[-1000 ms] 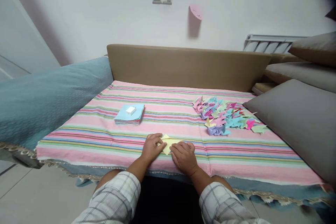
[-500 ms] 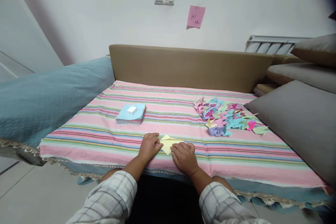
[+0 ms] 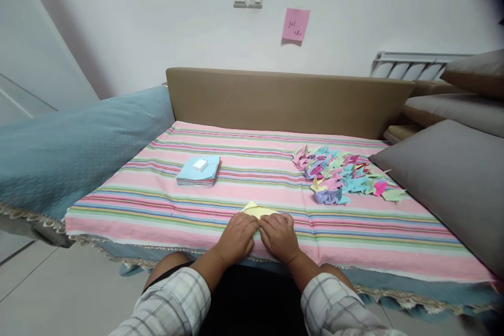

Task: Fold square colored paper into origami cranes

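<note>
A pale yellow sheet of folding paper lies on the striped cloth close to the front edge, partly folded. My left hand covers its lower left part, fingers bent and pressed onto the paper. Right beside it, my right hand presses the right part with its fingers together. The fingertips of both hands nearly meet at the middle of the paper. Only the top point and upper edge of the sheet show; the lower part is hidden beneath my fingers.
A stack of coloured paper with a small white box on top sits at the left. Many folded paper pieces lie heaped at the right. Grey cushions border the right side, and a brown backrest stands behind.
My left hand has moved right and over the lower part of the yellow paper, beside my right hand. The paper's lower point, visible before, is now covered. My right hand has barely shifted.
</note>
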`<act>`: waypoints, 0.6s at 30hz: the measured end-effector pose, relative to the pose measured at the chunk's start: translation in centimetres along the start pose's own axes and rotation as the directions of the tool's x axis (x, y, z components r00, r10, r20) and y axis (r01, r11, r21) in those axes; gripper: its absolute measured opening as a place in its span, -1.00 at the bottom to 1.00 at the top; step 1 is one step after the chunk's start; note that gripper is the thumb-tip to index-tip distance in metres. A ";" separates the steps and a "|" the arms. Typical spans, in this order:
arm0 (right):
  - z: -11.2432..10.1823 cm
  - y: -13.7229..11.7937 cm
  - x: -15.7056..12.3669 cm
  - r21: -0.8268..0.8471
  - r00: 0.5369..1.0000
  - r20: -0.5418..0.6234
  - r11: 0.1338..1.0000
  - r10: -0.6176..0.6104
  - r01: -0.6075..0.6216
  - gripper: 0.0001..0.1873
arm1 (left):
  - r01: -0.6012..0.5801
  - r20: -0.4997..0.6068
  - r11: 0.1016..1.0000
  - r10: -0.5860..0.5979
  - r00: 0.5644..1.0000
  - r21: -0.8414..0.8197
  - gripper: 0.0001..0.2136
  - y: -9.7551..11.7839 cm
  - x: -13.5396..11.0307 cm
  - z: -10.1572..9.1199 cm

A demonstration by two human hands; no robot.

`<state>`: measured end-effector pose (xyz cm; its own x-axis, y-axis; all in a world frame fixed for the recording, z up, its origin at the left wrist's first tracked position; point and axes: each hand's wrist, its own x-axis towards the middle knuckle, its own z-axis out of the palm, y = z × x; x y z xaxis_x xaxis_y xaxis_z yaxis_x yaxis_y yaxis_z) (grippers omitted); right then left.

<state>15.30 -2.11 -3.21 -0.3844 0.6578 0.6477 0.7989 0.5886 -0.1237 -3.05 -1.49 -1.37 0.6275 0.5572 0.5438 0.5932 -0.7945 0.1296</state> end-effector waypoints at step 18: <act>-0.7 3.6 1.0 0.332 0.828 0.198 0.759 0.524 -0.560 -0.76 | 0.012 0.053 0.986 -0.021 0.998 0.165 -0.63 0.4 0.0 1.5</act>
<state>18.11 0.31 -2.47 0.0087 0.9465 0.3226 0.6683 0.2345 -0.7060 -2.11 -1.47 -2.55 0.6409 0.5855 0.4965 0.6756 -0.7373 -0.0026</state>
